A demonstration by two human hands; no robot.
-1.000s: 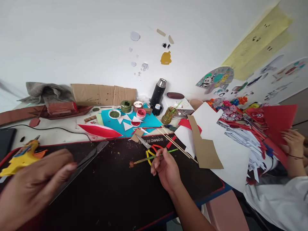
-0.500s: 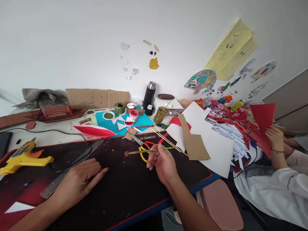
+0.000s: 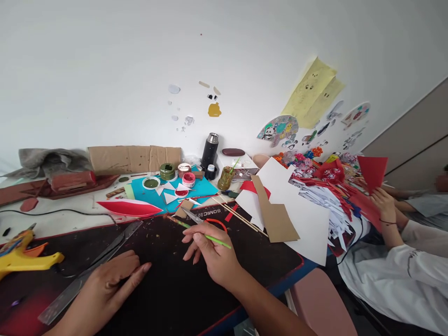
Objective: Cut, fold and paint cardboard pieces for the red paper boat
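A green-handled paintbrush [image 3: 219, 241] is held between the thumb and fingers of my right hand [image 3: 213, 249], its brown tip pointing up and left. Under and behind this hand lie scissors [image 3: 192, 215] with orange and yellow handles, partly covered. My left hand [image 3: 117, 280] rests on the black mat [image 3: 164, 280] with its fingers curled and thumb stretched out; no object shows in it. A clear ruler [image 3: 84, 282] lies beside and partly under the left hand. A red and white paper boat shape [image 3: 129, 208] lies at the mat's back edge.
Open paint jars [image 3: 167, 171] stand on blue paper [image 3: 140, 187]. A yellow glue gun [image 3: 31, 261] lies at left. Behind are a black flask [image 3: 210, 151] and a jar of murky liquid [image 3: 225, 178]. Cardboard [image 3: 280, 221] lies on white paper at right, where another person's hand [image 3: 384, 205] holds red paper.
My right hand has moved left and turned palm-down, tilting the brush from nearly level to tip-up. The whole view has shifted, with the wall decorations lower. My left hand stays on the mat.
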